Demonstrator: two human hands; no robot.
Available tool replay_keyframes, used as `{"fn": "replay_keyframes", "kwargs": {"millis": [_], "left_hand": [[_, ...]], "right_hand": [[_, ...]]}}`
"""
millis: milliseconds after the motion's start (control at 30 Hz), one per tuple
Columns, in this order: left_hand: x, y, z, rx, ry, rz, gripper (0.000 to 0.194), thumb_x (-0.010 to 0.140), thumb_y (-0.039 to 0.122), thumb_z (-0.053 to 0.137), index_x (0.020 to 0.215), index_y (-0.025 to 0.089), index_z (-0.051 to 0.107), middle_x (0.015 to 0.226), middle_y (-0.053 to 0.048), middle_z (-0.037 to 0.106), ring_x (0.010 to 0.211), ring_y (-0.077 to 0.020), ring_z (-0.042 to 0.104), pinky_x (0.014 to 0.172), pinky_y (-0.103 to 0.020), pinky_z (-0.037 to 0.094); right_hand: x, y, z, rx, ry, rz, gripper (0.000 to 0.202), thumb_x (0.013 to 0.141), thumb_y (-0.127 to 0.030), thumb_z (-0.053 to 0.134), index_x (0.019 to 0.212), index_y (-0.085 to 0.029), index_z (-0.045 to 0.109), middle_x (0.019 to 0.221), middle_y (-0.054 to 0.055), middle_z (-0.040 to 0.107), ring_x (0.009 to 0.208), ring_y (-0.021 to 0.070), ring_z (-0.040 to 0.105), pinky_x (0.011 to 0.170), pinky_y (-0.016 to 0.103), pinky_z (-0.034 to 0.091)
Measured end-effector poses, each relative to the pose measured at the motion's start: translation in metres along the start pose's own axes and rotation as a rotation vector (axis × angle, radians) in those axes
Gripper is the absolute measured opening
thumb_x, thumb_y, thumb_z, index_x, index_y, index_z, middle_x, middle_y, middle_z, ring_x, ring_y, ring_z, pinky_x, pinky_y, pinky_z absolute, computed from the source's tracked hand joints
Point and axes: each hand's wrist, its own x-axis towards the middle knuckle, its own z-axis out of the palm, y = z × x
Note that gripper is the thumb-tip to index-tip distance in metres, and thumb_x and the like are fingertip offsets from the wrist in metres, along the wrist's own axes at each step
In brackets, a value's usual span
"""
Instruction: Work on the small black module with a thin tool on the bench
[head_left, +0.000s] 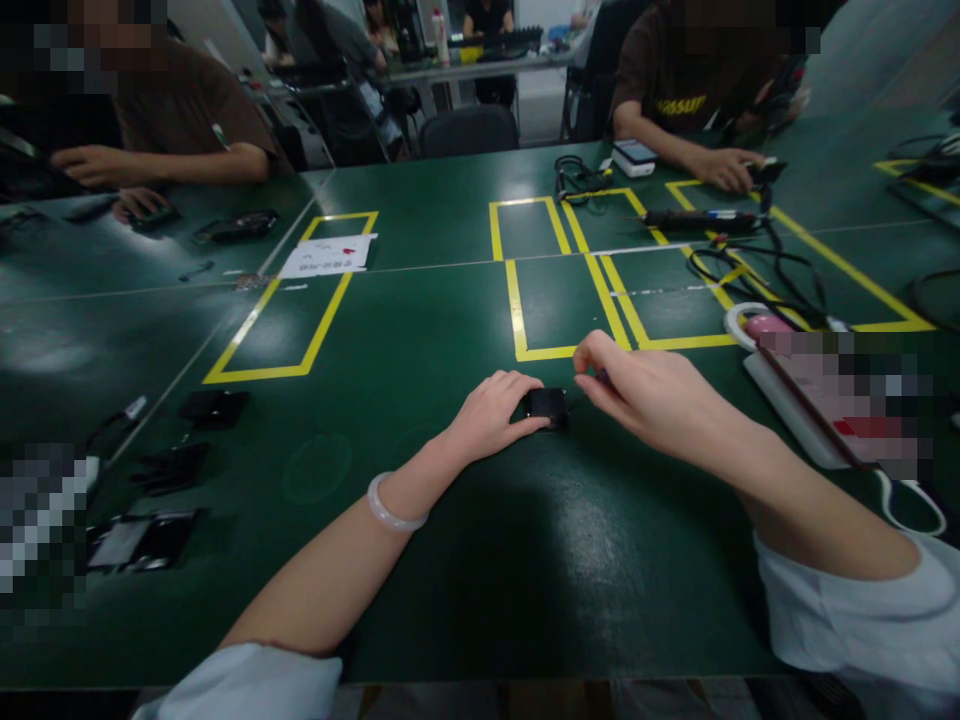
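Resting on the green table, a small flat black square part sits between the thumb and fingers of my left hand, which wears a pale bangle. Just right of it, my right hand is closed in a pinch. A thin dark line runs from the pinched fingertips toward the part's right edge, but most of what they hold is hidden. On the left lie a black piece, a dark bundle and a black-and-silver part.
Yellow tape outlines mark the green table. A pink-and-white case lies right, near black cables and a pen-shaped tool. A white paper lies farther left. Two people in brown shirts sit opposite.
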Motion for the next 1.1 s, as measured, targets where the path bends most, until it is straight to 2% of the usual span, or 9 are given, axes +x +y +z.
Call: {"fn": "replay_keyframes", "kwargs": {"millis": [133, 300, 467, 600, 800, 1000, 1100], "left_hand": [[-0.0001, -0.0007, 0.0009, -0.001, 0.005, -0.001, 0.040, 0.091, 0.050, 0.052, 0.116, 0.018, 0.052, 0.110, -0.008, 0.061, 0.098, -0.0233, 0.054, 0.085, -0.037, 0.045], [-0.0002, -0.0009, 0.0012, -0.003, -0.004, -0.002, 0.040, 0.091, 0.049, 0.052, 0.117, 0.019, 0.053, 0.111, -0.008, 0.061, 0.099, -0.0237, 0.054, 0.086, -0.037, 0.045], [-0.0003, -0.0005, 0.0011, -0.001, 0.010, 0.005, 0.039, 0.091, 0.049, 0.053, 0.115, 0.018, 0.052, 0.110, -0.008, 0.061, 0.099, -0.0236, 0.054, 0.086, -0.037, 0.045], [-0.0004, -0.0003, 0.0009, -0.005, 0.014, 0.003, 0.039, 0.091, 0.049, 0.053, 0.115, 0.019, 0.052, 0.110, -0.008, 0.061, 0.098, -0.0236, 0.055, 0.084, -0.036, 0.045], [-0.0003, -0.0005, 0.0001, 0.000, 0.001, 0.006, 0.039, 0.092, 0.048, 0.052, 0.117, 0.018, 0.052, 0.111, -0.008, 0.061, 0.098, -0.0234, 0.054, 0.085, -0.037, 0.045], [-0.0006, -0.0017, 0.0016, 0.002, 0.009, 0.004, 0.040, 0.091, 0.050, 0.052, 0.115, 0.018, 0.052, 0.111, -0.008, 0.061, 0.098, -0.0233, 0.054, 0.084, -0.036, 0.045], [-0.0005, -0.0017, 0.0017, 0.000, 0.010, 0.000, 0.039, 0.091, 0.049, 0.053, 0.116, 0.018, 0.052, 0.110, -0.008, 0.061, 0.098, -0.0233, 0.054, 0.084, -0.036, 0.045]], "right_hand": [[-0.0007, -0.0010, -0.0016, 0.015, 0.004, -0.004, 0.016, 0.093, -0.031, 0.040, 0.103, -0.020, 0.046, 0.074, 0.000, 0.064, 0.059, 0.0155, 0.057, 0.052, 0.025, 0.027], [0.0007, -0.0006, -0.0005, -0.017, -0.008, 0.005, 0.022, 0.095, -0.042, 0.040, 0.095, -0.021, 0.048, 0.069, -0.001, 0.062, 0.058, 0.0168, 0.058, 0.051, 0.026, 0.026], [0.0015, 0.0003, 0.0015, -0.014, -0.003, 0.000, 0.016, 0.095, -0.032, 0.039, 0.101, -0.020, 0.047, 0.069, -0.001, 0.062, 0.056, 0.0162, 0.057, 0.050, 0.026, 0.026], [0.0008, -0.0006, 0.0008, -0.013, 0.013, -0.003, 0.016, 0.093, -0.031, 0.041, 0.103, -0.020, 0.047, 0.072, -0.001, 0.063, 0.058, 0.0160, 0.058, 0.050, 0.026, 0.027], [0.0008, -0.0015, -0.0002, -0.024, 0.000, 0.003, 0.024, 0.095, -0.044, 0.040, 0.094, -0.021, 0.049, 0.069, -0.001, 0.062, 0.059, 0.0169, 0.058, 0.051, 0.026, 0.026], [0.0008, -0.0016, 0.0008, -0.037, 0.009, 0.017, 0.017, 0.095, -0.033, 0.038, 0.101, -0.019, 0.048, 0.068, -0.001, 0.062, 0.054, 0.0157, 0.056, 0.049, 0.026, 0.025], [-0.0001, -0.0020, 0.0003, -0.013, 0.020, 0.005, 0.017, 0.094, -0.033, 0.040, 0.102, -0.020, 0.046, 0.071, -0.001, 0.063, 0.057, 0.0154, 0.057, 0.050, 0.025, 0.026]]}}
